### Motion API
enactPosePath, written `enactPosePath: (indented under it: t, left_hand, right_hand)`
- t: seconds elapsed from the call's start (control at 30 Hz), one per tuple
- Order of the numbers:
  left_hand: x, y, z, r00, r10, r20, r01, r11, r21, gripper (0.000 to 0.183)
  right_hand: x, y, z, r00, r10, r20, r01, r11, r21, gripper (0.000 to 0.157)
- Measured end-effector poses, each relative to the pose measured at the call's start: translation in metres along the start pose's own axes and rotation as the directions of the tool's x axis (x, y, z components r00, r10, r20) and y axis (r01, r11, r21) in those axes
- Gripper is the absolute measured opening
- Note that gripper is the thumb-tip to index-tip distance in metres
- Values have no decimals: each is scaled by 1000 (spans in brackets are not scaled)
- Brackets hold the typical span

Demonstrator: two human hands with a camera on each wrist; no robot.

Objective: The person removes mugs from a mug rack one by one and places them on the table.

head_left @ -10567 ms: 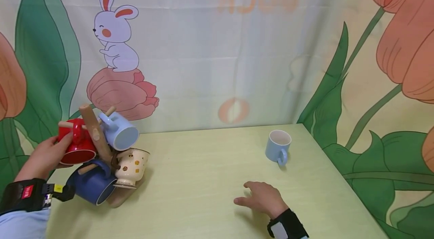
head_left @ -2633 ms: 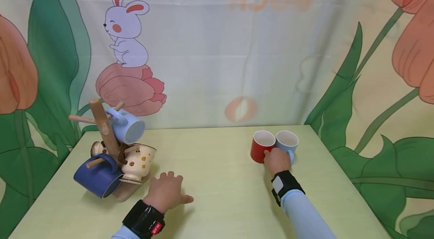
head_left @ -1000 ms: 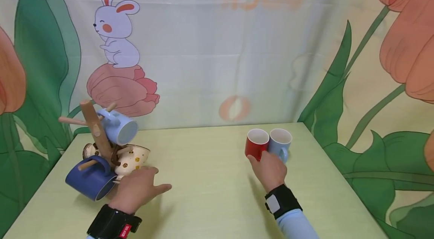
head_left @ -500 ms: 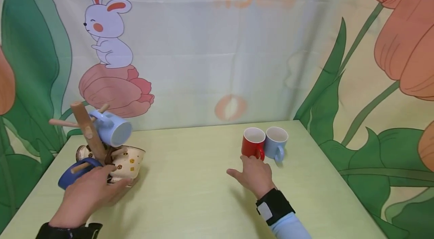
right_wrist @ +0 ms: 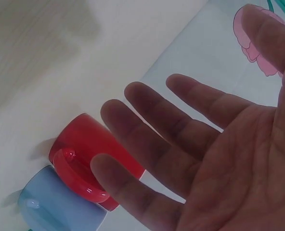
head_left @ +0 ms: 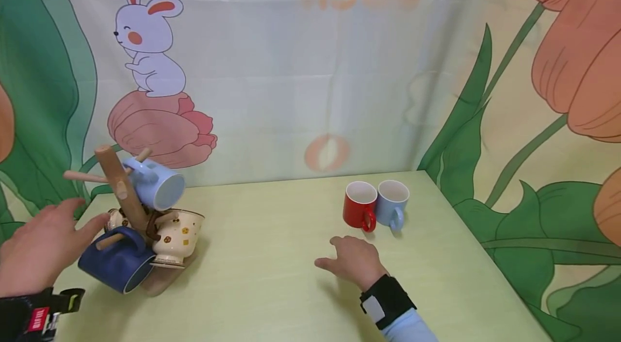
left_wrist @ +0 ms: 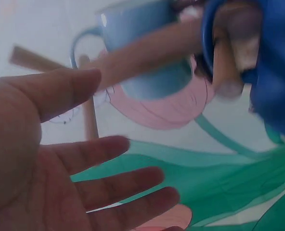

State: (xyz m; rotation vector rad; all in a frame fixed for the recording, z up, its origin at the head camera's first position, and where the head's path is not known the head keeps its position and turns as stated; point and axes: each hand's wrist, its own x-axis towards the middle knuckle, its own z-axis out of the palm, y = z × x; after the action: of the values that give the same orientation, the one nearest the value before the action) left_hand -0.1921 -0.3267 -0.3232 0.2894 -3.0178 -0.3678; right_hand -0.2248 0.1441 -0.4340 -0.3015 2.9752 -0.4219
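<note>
My left hand [head_left: 46, 245] is at the left of a wooden mug tree [head_left: 121, 191], fingers spread, holding nothing. On the tree hang a light blue mug [head_left: 160, 186], a dark blue mug [head_left: 114, 266] and a cream patterned mug [head_left: 178, 237]. Another cream patterned piece [head_left: 115, 219] is mostly hidden behind the post. In the left wrist view, the thumb overlaps a wooden peg; contact is unclear. Over the table, my right hand [head_left: 353, 262] is empty, apart from a red mug [head_left: 358, 207]. That mug stands upright beside a second light blue mug [head_left: 391, 204].
The pale table [head_left: 271, 266] reaches back to a printed curtain [head_left: 271, 72] with a rabbit and tulips. A pinkish peg [head_left: 82, 176] without a mug juts out from the tree toward the left.
The red mug went from the tree to the table beside the light blue mug. My right hand released it and drew back. My left hand crossed leftward past the dark blue mug.
</note>
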Motion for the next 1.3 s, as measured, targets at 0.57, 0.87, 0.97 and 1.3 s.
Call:
enactPosePath:
  t: [0.57, 0.87, 0.97, 1.3]
  left_hand:
    - [48, -16, -26, 970, 203, -133, -200, 979, 40, 88]
    - [57, -24, -21, 961, 238, -143, -236, 971, 29, 82]
    - [57, -25, -20, 950, 265, -166, -265, 964, 20, 76]
    - [51, -22, -19, 943, 275, -187, -277, 961, 18, 69]
  right_hand:
    - [-1, -5, 5, 999, 7, 39, -6, 1000, -6, 63]
    - [-2, -8, 5, 997, 7, 72, -7, 1000, 4, 63]
    - [-1, -8, 7, 997, 5, 72, -5, 1000, -3, 63]
    - [-2, -7, 13, 999, -7, 54, 8, 1000, -13, 61]
